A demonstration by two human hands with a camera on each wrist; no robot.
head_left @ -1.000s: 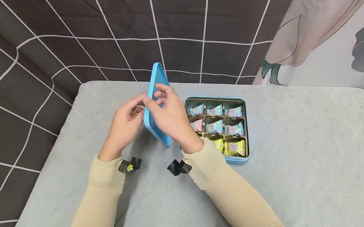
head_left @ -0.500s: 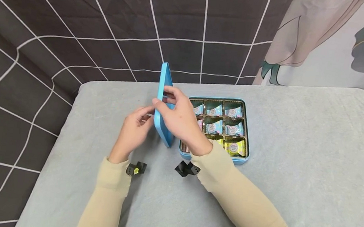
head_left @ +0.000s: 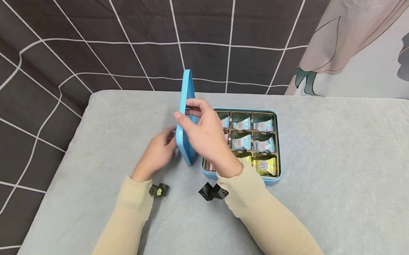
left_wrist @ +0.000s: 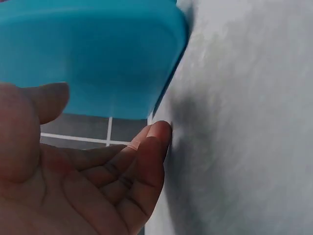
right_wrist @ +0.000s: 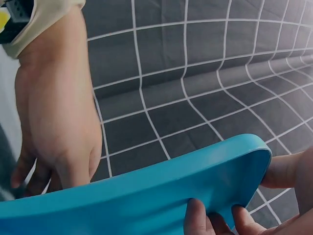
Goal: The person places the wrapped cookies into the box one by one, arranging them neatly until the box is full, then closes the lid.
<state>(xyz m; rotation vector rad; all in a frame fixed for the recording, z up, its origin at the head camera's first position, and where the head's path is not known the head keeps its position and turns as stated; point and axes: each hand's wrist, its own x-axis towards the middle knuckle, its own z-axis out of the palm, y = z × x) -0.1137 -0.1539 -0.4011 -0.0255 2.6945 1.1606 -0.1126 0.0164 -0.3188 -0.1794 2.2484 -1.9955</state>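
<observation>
A light-blue tin lid (head_left: pixel 186 144) stands on edge, its hollow inner side turned to the right. My right hand (head_left: pixel 209 134) pinches its upright rim, thumb outside and fingers inside, as the right wrist view of the lid (right_wrist: pixel 215 181) also shows. Low on the lid's outer side is my left hand (head_left: pixel 157 153), palm toward it. In the left wrist view, that hand's fingers (left_wrist: pixel 151 161) are loosely bent near the cloth, with nothing between them and the thumb. Right of the lid lies the matching tin (head_left: pixel 271 181), partly covered by my right hand and wrist.
Dividers split the tin into compartments holding wrapped candies, among them a blue candy (head_left: pixel 264 144) and a yellow candy (head_left: pixel 265 166). Grey cloth (head_left: pixel 342 181) covers the table. Behind and to the left hangs a dark curtain with white grid lines (head_left: pixel 134 14).
The lid has shifted right toward the tin and turned more edge-on to the head view. My left hand has let go of the rim and slid right and lower, beside the lid's outer side.
</observation>
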